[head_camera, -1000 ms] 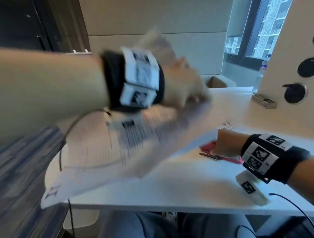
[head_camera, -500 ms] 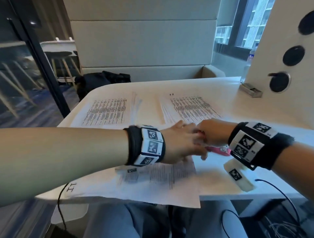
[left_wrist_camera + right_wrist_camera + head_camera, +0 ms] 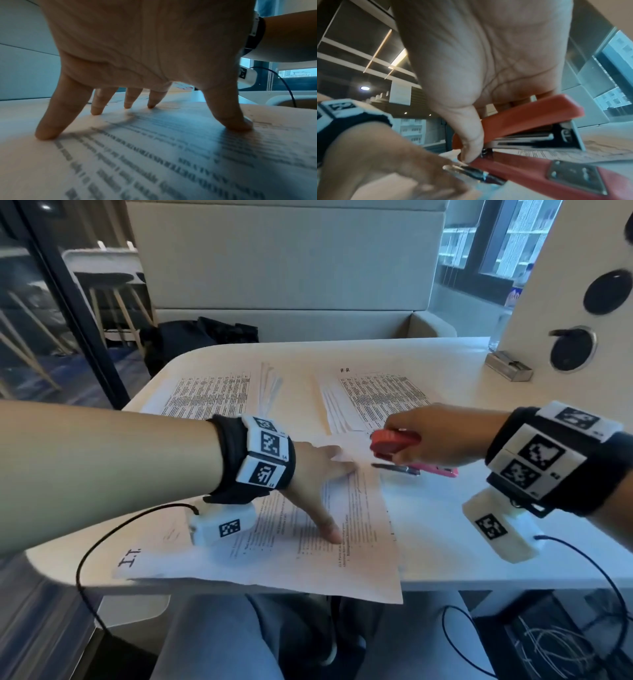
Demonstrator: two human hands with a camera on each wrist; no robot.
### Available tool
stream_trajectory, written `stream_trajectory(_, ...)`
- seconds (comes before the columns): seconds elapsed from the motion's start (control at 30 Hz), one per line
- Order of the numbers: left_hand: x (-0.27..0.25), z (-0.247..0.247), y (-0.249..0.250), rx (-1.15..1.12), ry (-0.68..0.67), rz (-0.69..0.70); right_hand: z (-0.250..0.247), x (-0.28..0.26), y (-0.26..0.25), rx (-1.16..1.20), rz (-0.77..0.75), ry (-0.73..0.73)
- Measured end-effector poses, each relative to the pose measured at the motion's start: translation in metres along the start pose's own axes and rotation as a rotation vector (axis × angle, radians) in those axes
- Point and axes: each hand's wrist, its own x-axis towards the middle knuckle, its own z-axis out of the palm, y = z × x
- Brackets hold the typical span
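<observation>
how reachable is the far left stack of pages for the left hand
Probably yes: that stack lies just beyond the left hand with nothing between. But its spread fingers press the near sheets while the right hand holds the stapler at their corner, so it must let go.

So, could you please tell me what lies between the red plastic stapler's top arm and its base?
The corner of the printed white paper sheets, inside the open red plastic stapler that the right hand holds; the right wrist view shows it.
</observation>
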Motion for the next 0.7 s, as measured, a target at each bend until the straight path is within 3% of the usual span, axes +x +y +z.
stream_trajectory(0.2,0.008,-0.003,0.002,0.000,0.114,-0.022,0.027,0.016,-0.005,-0.103,-0.080,-0.075)
stream_trajectory(0.47,0.009,-0.002,0.010,-0.022,0.028,-0.115,0.029,0.030,-0.005,-0.142,-0.146,-0.099)
stream_trajectory(0.6,0.003,-0.005,0.016,-0.052,0.014,-0.086,0.030,0.035,-0.010,-0.233,-0.263,-0.076)
stream_trajectory(0.7,0.005,-0.004,0.015,-0.059,-0.003,-0.093,0.031,0.040,-0.014,-0.245,-0.236,-0.138)
